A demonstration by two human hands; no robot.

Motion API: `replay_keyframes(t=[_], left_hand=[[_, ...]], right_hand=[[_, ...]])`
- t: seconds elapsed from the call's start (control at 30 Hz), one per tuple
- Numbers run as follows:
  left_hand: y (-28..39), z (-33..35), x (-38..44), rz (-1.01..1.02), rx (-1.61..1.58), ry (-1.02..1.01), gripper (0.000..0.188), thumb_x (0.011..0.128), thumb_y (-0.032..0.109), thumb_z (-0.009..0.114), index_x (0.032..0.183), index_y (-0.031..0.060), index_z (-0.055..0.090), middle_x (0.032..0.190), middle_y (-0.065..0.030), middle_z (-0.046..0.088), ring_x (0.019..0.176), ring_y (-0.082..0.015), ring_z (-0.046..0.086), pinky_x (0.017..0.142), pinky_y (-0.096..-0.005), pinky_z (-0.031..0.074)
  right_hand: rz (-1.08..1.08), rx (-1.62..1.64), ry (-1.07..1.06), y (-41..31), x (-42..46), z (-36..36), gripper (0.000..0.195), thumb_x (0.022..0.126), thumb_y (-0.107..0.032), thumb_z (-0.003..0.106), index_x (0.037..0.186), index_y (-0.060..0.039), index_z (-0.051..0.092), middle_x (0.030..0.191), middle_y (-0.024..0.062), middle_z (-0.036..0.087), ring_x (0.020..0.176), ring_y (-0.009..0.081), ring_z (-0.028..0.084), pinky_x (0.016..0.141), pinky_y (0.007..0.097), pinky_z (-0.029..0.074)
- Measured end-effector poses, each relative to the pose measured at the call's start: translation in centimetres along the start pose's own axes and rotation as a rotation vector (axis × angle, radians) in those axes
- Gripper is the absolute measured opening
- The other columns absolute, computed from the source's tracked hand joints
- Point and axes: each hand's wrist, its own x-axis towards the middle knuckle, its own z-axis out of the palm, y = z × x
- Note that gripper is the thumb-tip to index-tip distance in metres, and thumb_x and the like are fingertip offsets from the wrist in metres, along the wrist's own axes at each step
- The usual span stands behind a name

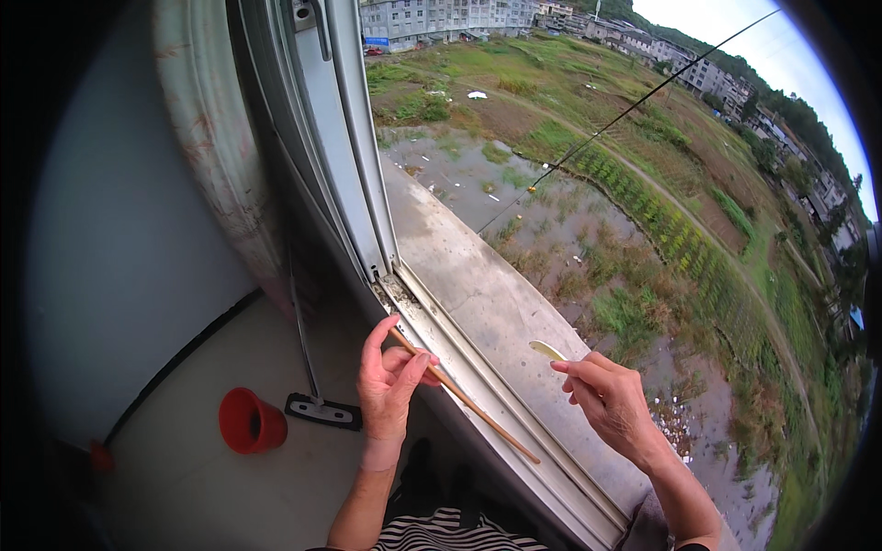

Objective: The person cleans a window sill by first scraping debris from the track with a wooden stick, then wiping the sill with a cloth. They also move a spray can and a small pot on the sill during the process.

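Note:
A slim brown wooden stick (489,417), like a chopstick, is held between the thumb and fingers of my left hand (389,386). It slants above the white sliding-window track (448,350), its far end pointing down to the right. My right hand (610,403) grips a small pale spoon-like tool (546,349) over the concrete ledge outside; my fingers hide its handle. Dark, crumbly dirt (406,293) lies in the track's grooves near the foot of the sliding sash (344,138).
A grey cloth (646,527) rests at the track's near end, beside my right forearm. On the floor to the left stand a red bucket (253,420) and a flat-headed floor mop (322,411). A patterned curtain (207,138) hangs by the window. Beyond the concrete ledge (475,265) is a drop to wet ground.

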Motion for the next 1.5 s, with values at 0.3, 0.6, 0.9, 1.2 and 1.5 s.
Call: replay_keyframes(t=[0.3,0.6,0.9,1.2,1.5], left_hand=[[-1.9,0.2,1.4,-0.079,0.406,-0.163,0.046,0.081,0.002,0.07,0.122,0.0021,0.048,0.081,-0.0057,0.064,0.061,-0.0075,0.06,0.052,-0.0199,0.047],[-0.3,-0.1,2.4,0.126,0.678,-0.194,0.028,0.083,0.005,0.068,0.11,0.0054,0.062,0.08,-0.0031,0.063,0.063,-0.0074,0.06,0.056,-0.0212,0.049],[0.3,-5.1,8.8,0.622,1.153,-0.249,0.019,0.086,0.003,0.055,0.103,0.0087,0.063,0.107,-0.0085,0.065,0.094,-0.0258,0.06,0.09,-0.0361,0.042],[-0.1,-5.9,10.4,0.623,1.225,-0.482,0.032,0.081,-0.003,0.054,0.112,0.0047,0.053,0.124,-0.0125,0.058,0.116,-0.0264,0.054,0.096,-0.0391,0.035],[0.7,-6.6,11.1,0.541,1.171,-0.591,0.035,0.081,0.0,0.056,0.116,0.0041,0.053,0.12,-0.0113,0.059,0.116,-0.0253,0.054,0.095,-0.0399,0.034]], right_hand=[[0.009,0.212,-0.073,-0.4,-0.2,-0.6,0.031,0.086,0.002,0.058,0.115,-0.0061,0.064,0.085,0.01,0.063,0.073,0.0195,0.064,0.065,0.0294,0.051],[-0.201,0.222,-0.084,-1.7,1.6,0.4,0.031,0.088,-0.003,0.061,0.117,-0.01,0.062,0.085,0.0078,0.061,0.07,0.0225,0.062,0.062,0.0324,0.049],[-0.332,0.049,-0.095,-1.2,6.3,6.4,0.029,0.086,-0.011,0.062,0.115,-0.0153,0.063,0.085,0.0075,0.056,0.077,0.0254,0.059,0.065,0.0349,0.048],[-0.412,-0.238,-0.169,-2.1,10.7,9.2,0.033,0.081,-0.008,0.056,0.113,-0.012,0.061,0.09,0.0055,0.054,0.083,0.0236,0.057,0.067,0.0332,0.049],[-0.464,-0.355,-0.193,-3.7,14.0,9.7,0.024,0.081,-0.012,0.056,0.105,-0.0094,0.06,0.082,0.0051,0.05,0.077,0.0212,0.054,0.063,0.0319,0.049]])
